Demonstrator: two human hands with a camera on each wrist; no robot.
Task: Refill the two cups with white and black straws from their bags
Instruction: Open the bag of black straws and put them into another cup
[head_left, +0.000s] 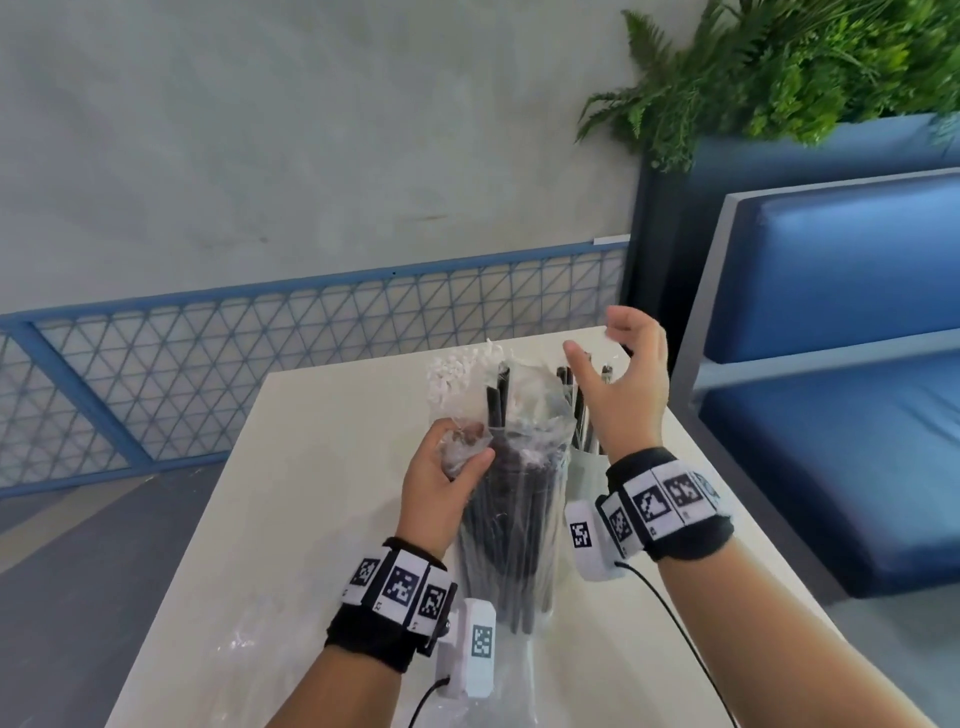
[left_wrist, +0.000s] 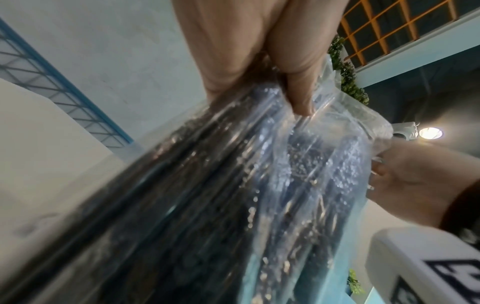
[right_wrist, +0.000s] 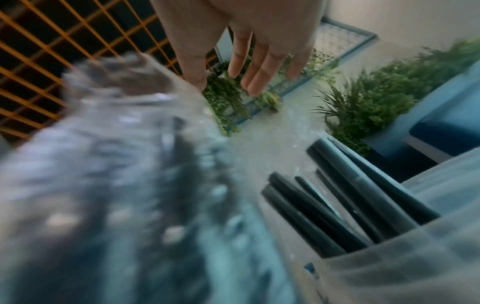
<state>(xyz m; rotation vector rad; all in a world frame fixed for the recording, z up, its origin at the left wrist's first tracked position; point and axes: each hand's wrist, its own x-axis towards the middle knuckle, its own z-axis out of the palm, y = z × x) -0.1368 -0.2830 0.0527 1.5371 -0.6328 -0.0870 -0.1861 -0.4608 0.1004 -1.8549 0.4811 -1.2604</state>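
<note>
A clear plastic bag of black straws (head_left: 514, 519) stands upright on the white table (head_left: 322, 467). My left hand (head_left: 449, 467) grips its crumpled upper edge, seen close up in the left wrist view, where the fingers (left_wrist: 298, 96) pinch the bag (left_wrist: 233, 205). Right of the bag is a pale cup (head_left: 584, 465) holding a few black straws (head_left: 582, 415), also seen as the cup (right_wrist: 415, 257) and its straws (right_wrist: 337, 205) in the right wrist view. My right hand (head_left: 615, 369) hovers over that cup, fingers (right_wrist: 249, 67) relaxed and empty. White straws (head_left: 449, 371) show behind the bag; their container is hidden.
Another clear plastic bag (head_left: 260, 649) lies flat on the near part of the table. A blue bench seat (head_left: 831, 441) stands close on the right, with green plants (head_left: 779, 67) behind it. A blue mesh railing (head_left: 260, 353) runs behind the table.
</note>
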